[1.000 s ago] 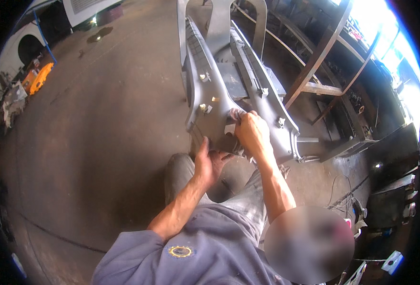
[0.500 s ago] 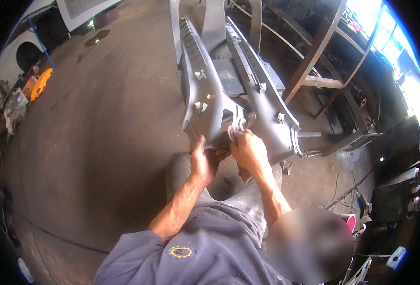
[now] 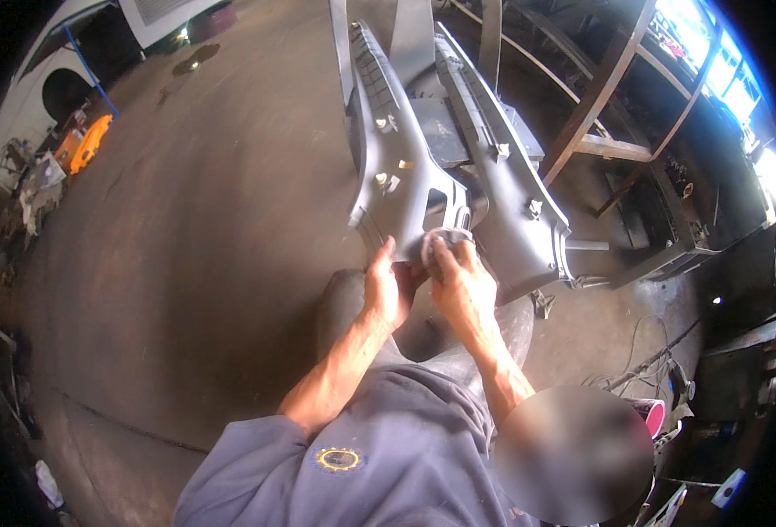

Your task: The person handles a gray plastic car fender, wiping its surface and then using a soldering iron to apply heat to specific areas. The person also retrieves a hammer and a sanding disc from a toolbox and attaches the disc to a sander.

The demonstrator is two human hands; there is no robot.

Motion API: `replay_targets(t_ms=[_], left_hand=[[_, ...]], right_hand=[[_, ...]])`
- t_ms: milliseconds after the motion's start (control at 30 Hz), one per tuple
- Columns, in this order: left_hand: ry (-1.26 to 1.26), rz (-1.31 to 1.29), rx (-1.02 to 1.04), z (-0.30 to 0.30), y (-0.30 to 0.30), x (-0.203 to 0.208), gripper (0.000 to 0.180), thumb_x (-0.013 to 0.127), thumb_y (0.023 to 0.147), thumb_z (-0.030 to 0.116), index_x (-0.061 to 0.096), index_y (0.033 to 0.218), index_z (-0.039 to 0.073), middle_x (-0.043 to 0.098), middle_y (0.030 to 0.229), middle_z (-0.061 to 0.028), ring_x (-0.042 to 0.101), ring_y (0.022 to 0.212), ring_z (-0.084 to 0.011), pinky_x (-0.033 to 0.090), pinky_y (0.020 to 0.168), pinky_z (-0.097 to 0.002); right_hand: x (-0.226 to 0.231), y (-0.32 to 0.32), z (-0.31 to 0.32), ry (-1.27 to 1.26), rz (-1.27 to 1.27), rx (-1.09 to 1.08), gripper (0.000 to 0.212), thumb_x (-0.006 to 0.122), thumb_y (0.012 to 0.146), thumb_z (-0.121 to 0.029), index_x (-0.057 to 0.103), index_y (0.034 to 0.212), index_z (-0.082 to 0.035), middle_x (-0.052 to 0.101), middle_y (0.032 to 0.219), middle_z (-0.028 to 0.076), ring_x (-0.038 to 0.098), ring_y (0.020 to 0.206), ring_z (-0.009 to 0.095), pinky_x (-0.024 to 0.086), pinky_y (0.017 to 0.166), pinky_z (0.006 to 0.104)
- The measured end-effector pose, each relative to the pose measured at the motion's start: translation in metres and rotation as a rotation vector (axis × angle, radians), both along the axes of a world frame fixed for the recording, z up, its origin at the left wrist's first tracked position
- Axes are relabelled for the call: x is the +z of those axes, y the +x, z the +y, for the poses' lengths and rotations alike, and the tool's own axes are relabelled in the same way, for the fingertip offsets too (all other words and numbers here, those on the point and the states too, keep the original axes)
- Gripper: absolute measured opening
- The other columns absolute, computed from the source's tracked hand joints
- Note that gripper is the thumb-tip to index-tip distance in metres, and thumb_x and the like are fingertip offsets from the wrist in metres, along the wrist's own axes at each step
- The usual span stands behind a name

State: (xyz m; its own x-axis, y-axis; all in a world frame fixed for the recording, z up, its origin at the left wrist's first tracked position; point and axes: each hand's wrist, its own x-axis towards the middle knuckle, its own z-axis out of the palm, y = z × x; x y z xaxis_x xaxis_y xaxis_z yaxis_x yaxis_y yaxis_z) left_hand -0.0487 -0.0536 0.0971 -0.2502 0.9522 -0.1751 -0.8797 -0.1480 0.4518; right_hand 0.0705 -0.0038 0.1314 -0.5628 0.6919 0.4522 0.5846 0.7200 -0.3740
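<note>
Workshop floor, bare concrete (image 3: 186, 263); grey plastic trim panel (image 3: 405, 167) leaning against a metal frame (image 3: 599, 97).
Person's left hand (image 3: 386, 290) grips the panel's lower edge, fingers closed on it. Right hand (image 3: 462, 285) presses a small pale sanding pad (image 3: 436, 241) to the panel's bottom end, fingers curled over it. Panel's lower end sits just above the knees.

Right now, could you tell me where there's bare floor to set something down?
Bare concrete floor lies left of the grey panel, up to the orange thing. Right of it, the metal frame and cables crowd things.
</note>
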Motion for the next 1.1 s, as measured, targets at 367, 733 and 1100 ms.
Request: replay_targets(t_ms=[367, 733, 1100], left_hand=[[-0.004, 0.035, 0.024, -0.003, 0.001, -0.013, 0.060, 0.030, 0.100, 0.047, 0.045, 0.134, 0.000, 0.055, 0.129, -0.0176, 0.052, 0.121, -0.0284, 0.032, 0.108, -0.0459], [-0.019, 0.177, 0.071, -0.005, 0.003, -0.020, 0.054, 0.029, 0.102, 0.045, 0.038, 0.139, 0.007, 0.050, 0.133, -0.0122, 0.047, 0.124, -0.0250, 0.036, 0.106, -0.0418], [0.105, 0.028, -0.093, -0.004, -0.001, -0.021, 0.060, 0.029, 0.101, 0.051, 0.042, 0.137, 0.005, 0.057, 0.127, -0.0134, 0.051, 0.121, -0.0269, 0.039, 0.102, -0.0468]], right_hand=[[-0.003, 0.002, -0.013, -0.257, 0.024, -0.136, 0.042, 0.064, 0.077, -0.010, 0.063, 0.119, -0.012, 0.059, 0.106, 0.016, 0.065, 0.088, 0.036, 0.055, 0.075, 0.0423], [0.023, -0.043, -0.001, -0.098, -0.015, 0.050, 0.030, 0.063, 0.080, -0.011, 0.067, 0.110, -0.015, 0.059, 0.104, 0.014, 0.065, 0.086, 0.036, 0.053, 0.075, 0.0422], [0.012, 0.011, -0.020, -0.283, -0.243, 0.213, 0.034, 0.067, 0.077, -0.014, 0.067, 0.111, -0.014, 0.062, 0.110, 0.011, 0.064, 0.098, 0.032, 0.053, 0.082, 0.0412]])
